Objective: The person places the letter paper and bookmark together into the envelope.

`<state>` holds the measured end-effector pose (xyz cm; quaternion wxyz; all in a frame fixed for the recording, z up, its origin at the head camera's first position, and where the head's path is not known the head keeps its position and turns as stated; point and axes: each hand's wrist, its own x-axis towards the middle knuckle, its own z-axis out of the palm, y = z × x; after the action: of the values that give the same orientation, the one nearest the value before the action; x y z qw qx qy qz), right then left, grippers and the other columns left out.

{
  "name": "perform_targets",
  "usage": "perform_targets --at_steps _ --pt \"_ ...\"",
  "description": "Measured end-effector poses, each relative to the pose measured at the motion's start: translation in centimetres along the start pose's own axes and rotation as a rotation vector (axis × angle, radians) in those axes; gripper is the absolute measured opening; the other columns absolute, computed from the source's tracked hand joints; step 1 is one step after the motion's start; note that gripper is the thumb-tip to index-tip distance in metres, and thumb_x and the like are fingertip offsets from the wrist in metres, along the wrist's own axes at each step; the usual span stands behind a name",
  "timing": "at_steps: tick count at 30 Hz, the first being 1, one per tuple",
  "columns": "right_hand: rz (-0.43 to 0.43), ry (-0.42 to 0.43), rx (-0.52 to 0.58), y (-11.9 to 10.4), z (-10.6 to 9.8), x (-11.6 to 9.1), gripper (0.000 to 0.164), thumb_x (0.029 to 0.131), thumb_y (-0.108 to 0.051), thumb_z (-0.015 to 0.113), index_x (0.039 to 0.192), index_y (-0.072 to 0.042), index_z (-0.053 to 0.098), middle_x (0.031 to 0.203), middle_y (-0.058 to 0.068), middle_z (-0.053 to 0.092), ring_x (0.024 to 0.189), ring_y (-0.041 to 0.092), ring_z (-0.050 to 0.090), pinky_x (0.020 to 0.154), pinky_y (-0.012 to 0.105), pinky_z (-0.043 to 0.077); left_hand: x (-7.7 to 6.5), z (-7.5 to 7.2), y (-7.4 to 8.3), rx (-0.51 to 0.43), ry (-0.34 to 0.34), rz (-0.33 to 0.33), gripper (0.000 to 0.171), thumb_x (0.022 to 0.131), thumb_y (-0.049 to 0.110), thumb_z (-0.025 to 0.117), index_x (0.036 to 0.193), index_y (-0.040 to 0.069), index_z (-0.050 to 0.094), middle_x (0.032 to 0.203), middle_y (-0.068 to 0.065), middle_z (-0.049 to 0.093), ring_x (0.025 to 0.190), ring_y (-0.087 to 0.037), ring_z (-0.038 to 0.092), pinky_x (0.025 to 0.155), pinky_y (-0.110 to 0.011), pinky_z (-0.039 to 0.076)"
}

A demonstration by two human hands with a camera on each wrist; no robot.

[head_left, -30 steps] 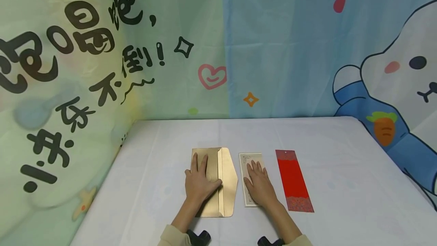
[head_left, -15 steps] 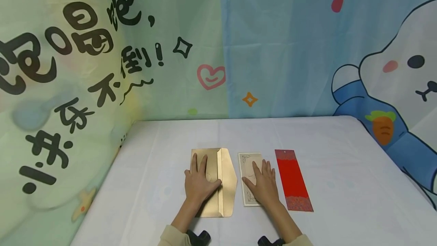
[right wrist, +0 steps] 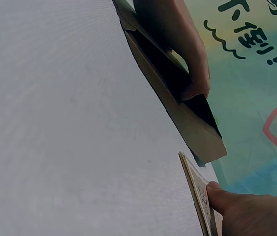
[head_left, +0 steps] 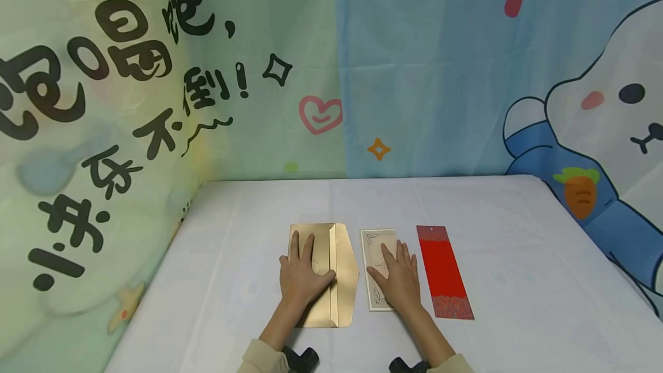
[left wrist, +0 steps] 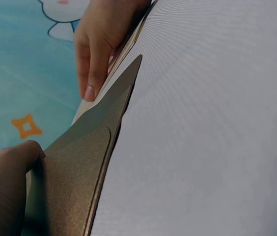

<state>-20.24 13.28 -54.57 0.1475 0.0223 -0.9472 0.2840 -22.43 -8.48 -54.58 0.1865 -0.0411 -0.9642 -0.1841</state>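
Observation:
My left hand (head_left: 300,281) lies with fingers spread on a gold envelope (head_left: 346,281), its flap folded out to the right. The thumb reaches across to the envelope's mouth, where a dark gap shows in the right wrist view. My right hand (head_left: 403,281) rests on a cream card (head_left: 370,246) with a scrollwork border, thumb by its left edge, fingers pointing away over its right side. In the right wrist view, the right thumb touches the face of the card (right wrist: 203,194). The card's middle is hidden under the hand.
A red strip (head_left: 445,269) with patterned ends and a small hole at the top lies right of the card. All lie on a white table (head_left: 259,217). A printed curtain (head_left: 414,73) hangs behind and at the left.
My right hand has turned and shifted slightly right, its fingers now over the card's right side. The left hand and the envelope stay where they were.

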Motion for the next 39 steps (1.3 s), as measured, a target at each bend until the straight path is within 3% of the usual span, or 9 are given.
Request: perform_targets --at_steps 7,15,19,22,24,32,39 --pt "-0.034 0.067 0.028 0.1 0.3 -0.2 0.064 0.073 -0.024 0.074 0.125 0.007 0.053 0.14 0.032 0.031 0.129 0.046 0.025 0.102 0.06 0.013 0.0 0.0 0.1 -0.002 -0.044 -0.03 0.094 0.057 0.06 0.062 0.14 0.021 0.041 0.148 -0.013 0.024 0.072 -0.032 0.042 0.053 -0.031 0.033" --pt "-0.047 0.07 0.05 0.1 0.2 -0.1 0.065 0.074 -0.025 0.076 0.125 0.008 0.052 0.144 0.026 0.027 0.124 0.044 0.035 0.1 0.057 0.021 0.0 -0.1 0.1 -0.008 -0.027 -0.022 0.093 0.057 0.059 0.062 0.139 0.02 0.042 0.147 -0.014 0.025 0.073 -0.033 0.043 0.054 -0.032 0.033" --pt "-0.041 0.108 0.068 0.1 0.2 0.0 0.062 0.071 -0.022 0.079 0.123 0.002 0.057 0.145 0.024 0.027 0.104 0.041 0.046 0.085 0.049 0.037 -0.1 -0.3 0.1 -0.014 -0.031 -0.024 0.093 0.057 0.059 0.062 0.139 0.02 0.043 0.147 -0.013 0.025 0.073 -0.033 0.042 0.053 -0.032 0.033" --pt "-0.036 0.142 0.105 0.1 0.2 0.2 0.056 0.068 -0.017 0.081 0.119 -0.003 0.062 0.144 0.024 0.03 0.09 0.034 0.045 0.07 0.04 0.038 -0.1 -0.3 0.2 -0.013 -0.042 -0.027 0.093 0.057 0.059 0.063 0.139 0.021 0.042 0.148 -0.013 0.024 0.073 -0.032 0.042 0.054 -0.031 0.032" --pt "-0.022 0.148 0.139 0.1 0.1 0.2 0.053 0.067 -0.013 0.081 0.117 -0.005 0.064 0.141 0.024 0.034 0.087 0.032 0.042 0.068 0.038 0.036 -0.1 -0.3 0.2 -0.011 -0.047 -0.029 0.093 0.058 0.059 0.062 0.14 0.021 0.041 0.148 -0.013 0.024 0.073 -0.031 0.042 0.054 -0.031 0.032" --pt "0.071 0.107 0.231 0.3 -0.5 0.6 0.041 0.071 -0.004 0.075 0.111 -0.006 0.068 0.119 0.027 0.053 0.094 0.036 0.045 0.075 0.042 0.037 0.0 -0.3 0.2 -0.016 -0.055 -0.033 0.093 0.057 0.058 0.062 0.14 0.021 0.041 0.148 -0.013 0.024 0.074 -0.033 0.042 0.055 -0.031 0.033" --pt "0.156 0.049 0.334 0.4 -1.7 1.0 0.041 0.075 -0.003 0.07 0.116 -0.006 0.065 0.122 0.024 0.054 0.111 0.041 0.048 0.089 0.05 0.039 0.0 -0.2 0.1 -0.009 -0.061 -0.033 0.093 0.058 0.059 0.062 0.141 0.022 0.04 0.149 -0.012 0.023 0.075 -0.033 0.042 0.055 -0.031 0.033"
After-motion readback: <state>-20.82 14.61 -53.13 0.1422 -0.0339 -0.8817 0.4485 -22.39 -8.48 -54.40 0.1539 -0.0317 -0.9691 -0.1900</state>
